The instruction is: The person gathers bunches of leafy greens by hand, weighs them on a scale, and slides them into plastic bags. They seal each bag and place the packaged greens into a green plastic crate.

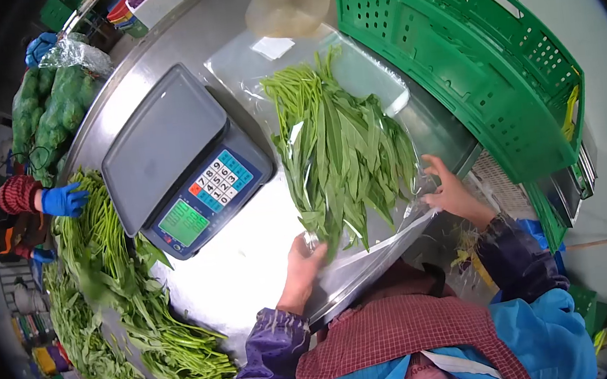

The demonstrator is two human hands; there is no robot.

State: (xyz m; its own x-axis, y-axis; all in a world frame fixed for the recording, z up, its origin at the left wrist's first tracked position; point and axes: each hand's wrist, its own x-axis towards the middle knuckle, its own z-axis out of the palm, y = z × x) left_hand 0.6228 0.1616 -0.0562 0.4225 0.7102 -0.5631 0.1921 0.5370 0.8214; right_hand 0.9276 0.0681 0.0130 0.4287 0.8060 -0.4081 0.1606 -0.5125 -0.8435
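A bunch of leafy greens with long, narrow leaves (346, 140) lies in a clear plastic bag (408, 230) on the metal table, stems pointing away from me. At the bag's near left corner, my left hand (301, 269) is closed, pinching the film beside the leaf tips. My right hand (458, 194) is at the bag's right edge, thumb and fingers apart, touching or very near the film. More clear plastic bags (231, 60) lie flat beneath and beyond the bunch. A digital scale (189, 157) with a lit green display stands left of the greens.
Loose greens (147, 324) are heaped along the table's left side. A co-worker's blue-gloved hand (64, 201) reaches over them. Green plastic crates (453, 63) stand at the right edge. Net sacks of green produce (55, 112) sit at the far left.
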